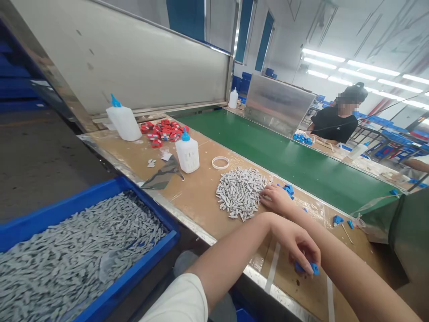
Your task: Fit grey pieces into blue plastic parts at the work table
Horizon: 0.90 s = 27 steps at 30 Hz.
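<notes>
My left hand (300, 249) is low on the brown worktable (201, 201), fingers curled around a small blue plastic piece (313, 268). My right hand (276, 199) reaches further forward and lies with its fingers spread on the right edge of a pile of small grey parts (239, 192). A few more blue pieces (288, 189) lie just beyond that hand. No grey part shows in the right hand.
A blue bin (134, 268) full of grey parts stands at my left. Two white glue bottles (187, 153) (123, 120), red parts (164, 132) and a white ring (220, 162) sit further back. A green conveyor belt (288, 161) runs along the right; a person in black (337, 123) works beyond it.
</notes>
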### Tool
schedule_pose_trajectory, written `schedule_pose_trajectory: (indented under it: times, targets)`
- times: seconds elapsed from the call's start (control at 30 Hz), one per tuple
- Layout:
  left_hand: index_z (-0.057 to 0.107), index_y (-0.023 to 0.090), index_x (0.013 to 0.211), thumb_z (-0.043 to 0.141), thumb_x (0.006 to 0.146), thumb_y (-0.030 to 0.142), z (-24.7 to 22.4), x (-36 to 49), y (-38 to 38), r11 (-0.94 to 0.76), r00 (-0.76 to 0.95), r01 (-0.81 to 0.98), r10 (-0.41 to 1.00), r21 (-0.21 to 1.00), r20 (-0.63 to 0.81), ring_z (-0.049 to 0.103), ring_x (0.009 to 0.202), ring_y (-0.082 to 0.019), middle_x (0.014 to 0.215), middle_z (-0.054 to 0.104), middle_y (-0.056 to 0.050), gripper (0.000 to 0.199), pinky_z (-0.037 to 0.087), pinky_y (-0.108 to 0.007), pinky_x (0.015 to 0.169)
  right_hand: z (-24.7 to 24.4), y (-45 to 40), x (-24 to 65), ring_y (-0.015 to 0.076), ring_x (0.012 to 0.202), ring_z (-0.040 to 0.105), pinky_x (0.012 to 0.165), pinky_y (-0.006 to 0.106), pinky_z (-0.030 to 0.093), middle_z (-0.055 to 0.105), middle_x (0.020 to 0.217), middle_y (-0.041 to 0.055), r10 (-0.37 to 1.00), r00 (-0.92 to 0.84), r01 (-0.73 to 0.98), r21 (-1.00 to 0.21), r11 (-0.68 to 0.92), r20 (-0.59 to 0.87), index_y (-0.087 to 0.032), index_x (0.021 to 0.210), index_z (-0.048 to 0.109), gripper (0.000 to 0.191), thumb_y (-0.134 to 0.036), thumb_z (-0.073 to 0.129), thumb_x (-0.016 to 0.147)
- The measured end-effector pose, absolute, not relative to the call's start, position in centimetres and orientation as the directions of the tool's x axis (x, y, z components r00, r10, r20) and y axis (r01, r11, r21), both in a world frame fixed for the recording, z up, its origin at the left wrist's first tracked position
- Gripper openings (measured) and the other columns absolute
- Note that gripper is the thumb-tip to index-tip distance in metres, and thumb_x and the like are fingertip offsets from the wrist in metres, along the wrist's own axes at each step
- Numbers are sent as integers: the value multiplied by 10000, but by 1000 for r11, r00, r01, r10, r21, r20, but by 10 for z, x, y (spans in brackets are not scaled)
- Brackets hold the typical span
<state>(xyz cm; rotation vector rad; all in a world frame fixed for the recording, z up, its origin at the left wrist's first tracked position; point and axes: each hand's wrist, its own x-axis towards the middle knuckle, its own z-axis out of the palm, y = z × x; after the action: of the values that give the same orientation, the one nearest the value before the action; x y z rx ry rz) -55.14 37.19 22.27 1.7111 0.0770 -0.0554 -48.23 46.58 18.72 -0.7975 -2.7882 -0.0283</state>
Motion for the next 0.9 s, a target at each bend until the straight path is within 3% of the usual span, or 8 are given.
schedule_pose_trajectory:
  times: [0.13,0.23,0.3,0.4,0.5,0.67,0.8,0.9]
  targets:
    - [728,233,1055,756,844,465,217,-546,379,-124,994,110,-13,986,-113,745,868,-235,954,726,-26,315,607,-318,695,191,463,-485,262,984,602,921,391,474,692,982,124,558,-782,558,-87,825,276,-175,930,680,170,-280,569,1006]
    - [730,241,1121,685,884,434,215,-545,381,-220,993,114,44,969,-107,669,703,-193,810,660,-1,309,555,-305,610,201,458,-456,228,947,634,881,366,504,706,1001,103,633,-698,613,-177,770,335,-185,1031,647,220,-324,477,1053]
    - [712,242,1154,649,903,433,212,-543,383,-291,982,168,131,942,-135,627,676,-173,799,642,8,321,515,-285,585,207,449,-421,199,862,650,807,342,526,710,967,75,696,-577,593,-367,716,427,-197,1096,634,267,-393,456,1063]
    - [690,245,1170,667,889,456,205,-539,386,-404,934,273,327,873,-140,662,895,-179,1046,696,-12,352,533,-271,753,204,426,-360,165,678,621,668,314,531,665,790,15,800,-326,362,-716,597,503,-210,1067,629,306,-500,549,1014]
    - [672,244,1190,635,895,413,198,-537,391,-435,823,411,555,801,-121,653,1023,-196,1138,695,-22,342,513,-286,893,187,397,-310,148,590,604,600,302,532,634,700,-11,866,-203,160,-858,489,456,-207,996,637,322,-528,629,965]
    - [625,237,1238,584,908,360,191,-536,396,-373,696,487,712,790,-93,657,977,-191,1164,688,-33,355,511,-278,848,161,353,-275,178,640,675,621,314,563,711,744,30,853,-359,171,-872,458,378,-203,979,718,265,-464,708,936]
    - [566,229,1278,580,959,442,188,-530,393,-418,681,411,732,810,32,627,1113,-212,1283,651,-66,384,490,-313,941,168,336,-275,159,778,689,734,282,541,737,865,48,619,-683,229,-691,686,388,-221,1060,749,166,-317,620,1019]
    - [582,217,1262,549,997,440,185,-523,390,-469,699,362,709,806,99,618,1142,-209,1275,664,-62,348,457,-330,1011,178,328,-279,170,931,669,808,288,526,717,1015,90,458,-824,235,-533,812,334,-215,1251,690,274,-224,482,1074]
